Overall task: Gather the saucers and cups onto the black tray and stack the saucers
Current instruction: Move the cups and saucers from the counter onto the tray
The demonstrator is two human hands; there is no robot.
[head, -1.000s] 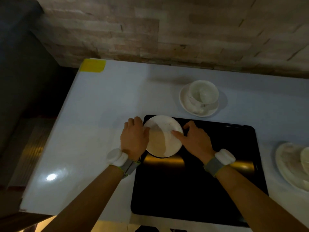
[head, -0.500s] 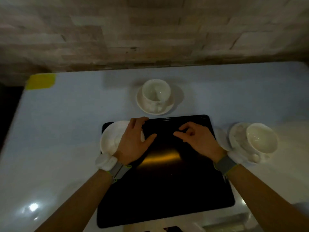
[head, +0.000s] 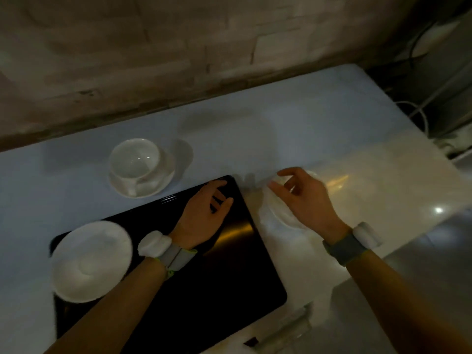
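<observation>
The black tray (head: pixel 217 290) lies on the white table (head: pixel 306 118). One empty white saucer (head: pixel 92 261) rests on the tray's left corner. Behind the tray, on the table, a white cup (head: pixel 135 162) stands on its saucer (head: pixel 155 190). My left hand (head: pixel 204 213) hovers over the tray's far right corner, fingers spread and empty. My right hand (head: pixel 304 198) is just right of the tray, its fingers curved apart over a second cup (head: pixel 279 179) on a saucer (head: pixel 281 215). That hand hides most of both, and blur hides whether it touches them.
A brick wall runs along the table's far edge. The table ends at the right, with cables (head: pixel 419 116) on the floor beyond. A small clear object (head: pixel 288 330) sits at the near edge by the tray's corner.
My right hand moved right, off the tray, to above the second cup and saucer. My left hand left the saucer and shifted to the tray's far right corner. The view swung right.
</observation>
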